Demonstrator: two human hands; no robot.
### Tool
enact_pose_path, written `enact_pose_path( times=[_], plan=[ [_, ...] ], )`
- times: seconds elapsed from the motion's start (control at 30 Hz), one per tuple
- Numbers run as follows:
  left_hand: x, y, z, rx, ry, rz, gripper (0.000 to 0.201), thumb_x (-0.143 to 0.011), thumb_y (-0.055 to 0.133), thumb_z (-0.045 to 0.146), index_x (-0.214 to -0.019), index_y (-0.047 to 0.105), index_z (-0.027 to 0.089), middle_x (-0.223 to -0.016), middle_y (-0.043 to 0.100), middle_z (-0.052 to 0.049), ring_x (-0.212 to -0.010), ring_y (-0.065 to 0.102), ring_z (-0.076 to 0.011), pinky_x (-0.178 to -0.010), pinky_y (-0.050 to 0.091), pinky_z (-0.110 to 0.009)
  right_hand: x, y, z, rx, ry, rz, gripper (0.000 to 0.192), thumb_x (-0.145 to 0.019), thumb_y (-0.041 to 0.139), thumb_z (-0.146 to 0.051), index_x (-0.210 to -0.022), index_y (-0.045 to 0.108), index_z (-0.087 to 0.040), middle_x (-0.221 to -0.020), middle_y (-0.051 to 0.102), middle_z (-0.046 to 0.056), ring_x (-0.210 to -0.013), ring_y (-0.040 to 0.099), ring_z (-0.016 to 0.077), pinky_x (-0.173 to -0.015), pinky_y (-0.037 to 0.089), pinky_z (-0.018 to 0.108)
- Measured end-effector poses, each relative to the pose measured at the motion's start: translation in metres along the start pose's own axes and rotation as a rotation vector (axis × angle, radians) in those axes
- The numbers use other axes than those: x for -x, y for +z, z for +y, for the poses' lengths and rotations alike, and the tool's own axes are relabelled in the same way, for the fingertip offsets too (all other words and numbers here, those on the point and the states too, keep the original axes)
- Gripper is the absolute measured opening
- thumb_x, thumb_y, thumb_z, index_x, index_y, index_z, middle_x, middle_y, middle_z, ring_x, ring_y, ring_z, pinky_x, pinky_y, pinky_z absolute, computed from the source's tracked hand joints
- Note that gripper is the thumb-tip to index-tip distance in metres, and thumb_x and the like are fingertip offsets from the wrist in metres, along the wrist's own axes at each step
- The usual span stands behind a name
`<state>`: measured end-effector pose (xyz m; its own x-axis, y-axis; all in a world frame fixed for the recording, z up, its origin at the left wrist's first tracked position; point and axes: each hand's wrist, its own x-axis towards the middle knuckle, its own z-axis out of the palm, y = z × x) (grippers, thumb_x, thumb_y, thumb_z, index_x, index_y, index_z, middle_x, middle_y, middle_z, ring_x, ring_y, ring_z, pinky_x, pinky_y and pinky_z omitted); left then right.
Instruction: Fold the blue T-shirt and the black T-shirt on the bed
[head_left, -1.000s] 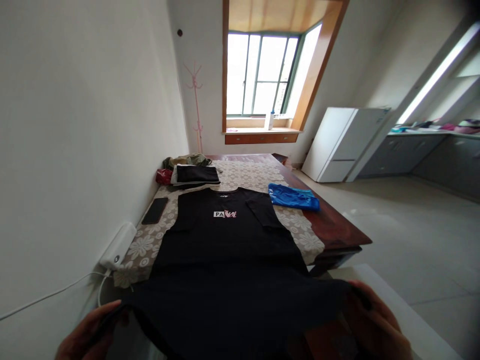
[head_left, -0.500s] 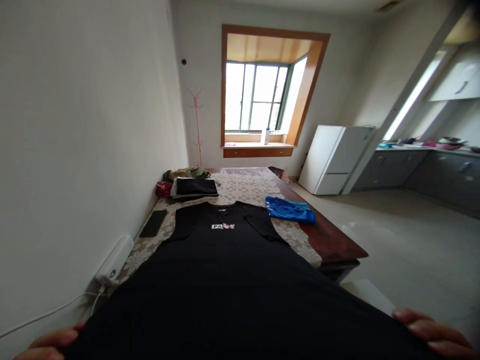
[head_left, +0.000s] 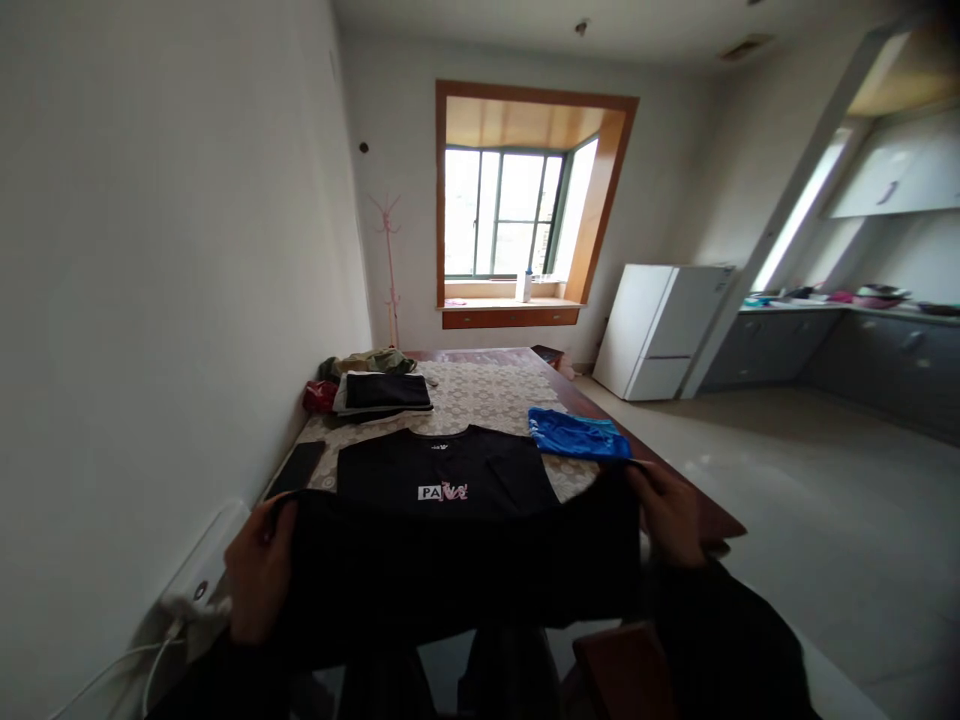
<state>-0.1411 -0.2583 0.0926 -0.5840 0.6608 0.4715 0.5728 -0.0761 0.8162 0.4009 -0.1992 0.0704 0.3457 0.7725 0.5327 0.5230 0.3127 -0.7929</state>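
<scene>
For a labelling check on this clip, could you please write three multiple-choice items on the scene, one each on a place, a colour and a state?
1. Where does the blue garment lie?
A. On the table, to the right of the black T-shirt
B. On the window sill
C. On the floor by the fridge

2. What colour is the coat stand in the far corner?
A. Green
B. Pink
C. Black

3. How does the black T-shirt's lower edge stand?
A. Flat on the table, untouched
B. Rolled into a ball
C. Lifted off the table, held at both corners

Answers:
1. A, since it rests on the lace cloth near the table's right edge.
2. B, as its thin pole and hooks show pink against the white wall.
3. C, because the left hand and the right hand each grip a corner above the table.
</scene>
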Motion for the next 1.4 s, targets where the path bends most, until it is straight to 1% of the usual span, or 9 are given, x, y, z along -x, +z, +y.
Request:
enact_pose_path(
  times=[0.13, 0.27, 0.4, 0.5, 0.67, 0.77, 0.9, 1.1, 1.4],
  plan=[
    [-0.081, 0.059, -0.018, -0.006, -0.023, -0.130, 0.053, -0.082, 0.053, 0.063, -0.105, 0.070, 0.018, -0.102, 0.078, -0.007, -0.090, 0.072, -0.0254, -0.080, 0.057, -0.033, -0.066, 0.051, 0.026, -0.091, 0.052, -0.119, 0.046, -0.078, 0.066, -0.061, -0.096, 0.074, -0.019, -0.087, 0.075, 0.004, -0.084, 0.067, 0.0250, -0.076, 0.053, 0.035],
    [-0.149, 0.120, -0.048, -0.110, 0.014, -0.246, 0.044, -0.078, 0.055, 0.054, -0.095, 0.072, 0.018, -0.096, 0.079, -0.009, -0.091, 0.072, -0.0270, -0.081, 0.056, -0.034, -0.124, 0.099, 0.058, 0.029, 0.061, -0.247, 0.040, -0.083, 0.058, -0.056, -0.094, 0.072, -0.020, -0.091, 0.076, 0.006, -0.087, 0.067, 0.0253, -0.079, 0.052, 0.036],
    [-0.176, 0.174, -0.076, -0.197, 0.000, -0.348, 0.029, -0.070, 0.059, 0.043, -0.076, 0.072, 0.018, -0.079, 0.078, -0.011, -0.081, 0.073, -0.0292, -0.075, 0.055, -0.036, -0.149, 0.144, 0.085, 0.158, 0.068, -0.379, 0.021, -0.078, 0.065, -0.041, -0.076, 0.071, -0.021, -0.080, 0.075, 0.005, -0.085, 0.067, 0.0246, -0.079, 0.049, 0.033],
    [-0.184, 0.195, -0.094, -0.222, 0.007, -0.397, 0.030, -0.072, 0.058, 0.043, -0.079, 0.073, 0.018, -0.078, 0.078, -0.009, -0.080, 0.073, -0.0277, -0.073, 0.056, -0.034, -0.153, 0.162, 0.104, 0.205, 0.070, -0.409, 0.014, -0.080, 0.062, -0.032, -0.079, 0.071, -0.021, -0.086, 0.077, 0.006, -0.089, 0.067, 0.0242, -0.078, 0.048, 0.031],
    [-0.194, 0.209, -0.116, -0.241, 0.035, -0.397, 0.036, -0.079, 0.053, 0.046, -0.089, 0.073, 0.019, -0.091, 0.080, -0.010, -0.088, 0.074, -0.0261, -0.077, 0.056, -0.033, -0.161, 0.179, 0.131, 0.305, 0.068, -0.407, 0.020, -0.083, 0.057, -0.033, -0.090, 0.073, -0.022, -0.091, 0.076, 0.006, -0.091, 0.069, 0.0257, -0.080, 0.049, 0.032],
    [-0.189, 0.213, -0.126, -0.275, 0.038, -0.384, 0.037, -0.078, 0.054, 0.049, -0.088, 0.074, 0.020, -0.090, 0.080, -0.011, -0.088, 0.074, -0.0289, -0.076, 0.056, -0.035, -0.159, 0.190, 0.143, 0.386, 0.071, -0.413, 0.019, -0.081, 0.059, -0.034, -0.089, 0.073, -0.023, -0.093, 0.076, 0.005, -0.093, 0.070, 0.0265, -0.082, 0.049, 0.033],
    [-0.181, 0.216, -0.135, -0.291, 0.052, -0.366, 0.043, -0.081, 0.052, 0.055, -0.095, 0.074, 0.021, -0.091, 0.080, -0.009, -0.086, 0.075, -0.0280, -0.077, 0.056, -0.034, -0.148, 0.198, 0.153, 0.496, 0.091, -0.360, 0.029, -0.089, 0.053, -0.039, -0.106, 0.071, -0.026, -0.098, 0.076, 0.006, -0.097, 0.069, 0.0275, -0.081, 0.049, 0.034],
    [-0.182, 0.217, -0.140, -0.318, 0.058, -0.361, 0.049, -0.085, 0.048, 0.055, -0.108, 0.071, 0.018, -0.098, 0.079, -0.012, -0.091, 0.074, -0.0286, -0.083, 0.055, -0.035, -0.141, 0.197, 0.157, 0.594, 0.095, -0.333, 0.031, -0.094, 0.051, -0.043, -0.114, 0.068, -0.028, -0.095, 0.075, 0.006, -0.092, 0.069, 0.0277, -0.077, 0.047, 0.034],
    [-0.179, 0.218, -0.132, -0.367, 0.014, -0.399, 0.038, -0.084, 0.055, 0.045, -0.104, 0.072, 0.018, -0.106, 0.078, -0.014, -0.105, 0.070, -0.0319, -0.092, 0.052, -0.038, -0.142, 0.201, 0.143, 0.580, 0.066, -0.398, 0.031, -0.091, 0.053, -0.037, -0.111, 0.067, -0.018, -0.097, 0.071, 0.011, -0.099, 0.066, 0.0279, -0.088, 0.047, 0.037]
  ],
)
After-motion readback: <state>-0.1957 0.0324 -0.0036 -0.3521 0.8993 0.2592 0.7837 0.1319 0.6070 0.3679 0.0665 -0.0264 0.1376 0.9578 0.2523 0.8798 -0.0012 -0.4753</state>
